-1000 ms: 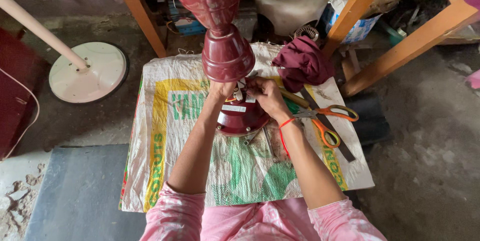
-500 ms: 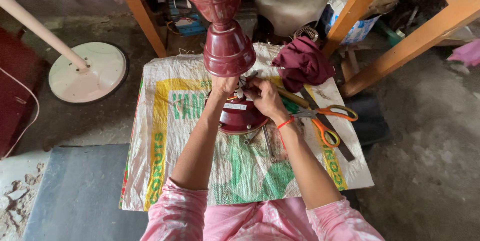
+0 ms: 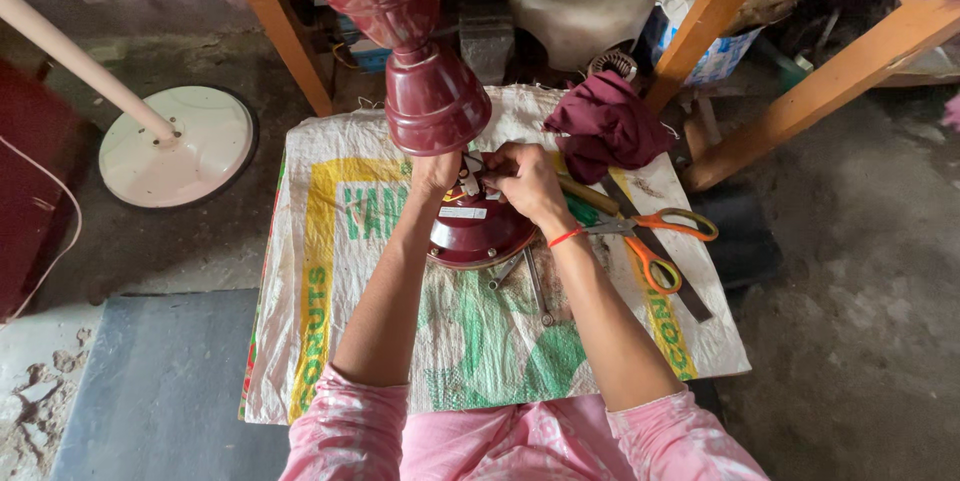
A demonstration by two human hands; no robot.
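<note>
Both hands, left [image 3: 437, 173] and right [image 3: 522, 179], kept pinched on wiring atop the maroon motor housing [image 3: 478, 231], barely shifted since a second ago; fiddly work ongoing.

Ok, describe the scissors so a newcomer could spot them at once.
Start at the printed sack spread on the floor. On its right side, beyond the right hand, lie the scissors, blades pointing toward the wrist. Their orange handles set them apart from the dull metal tools nearby.

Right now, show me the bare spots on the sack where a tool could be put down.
The sack is free left of the left hand, along the yellow stripe, and near its front edge between the forearms. It is crowded right of the right hand: scissors, maroon cloth, loose metal tools by the maroon housing.
</note>
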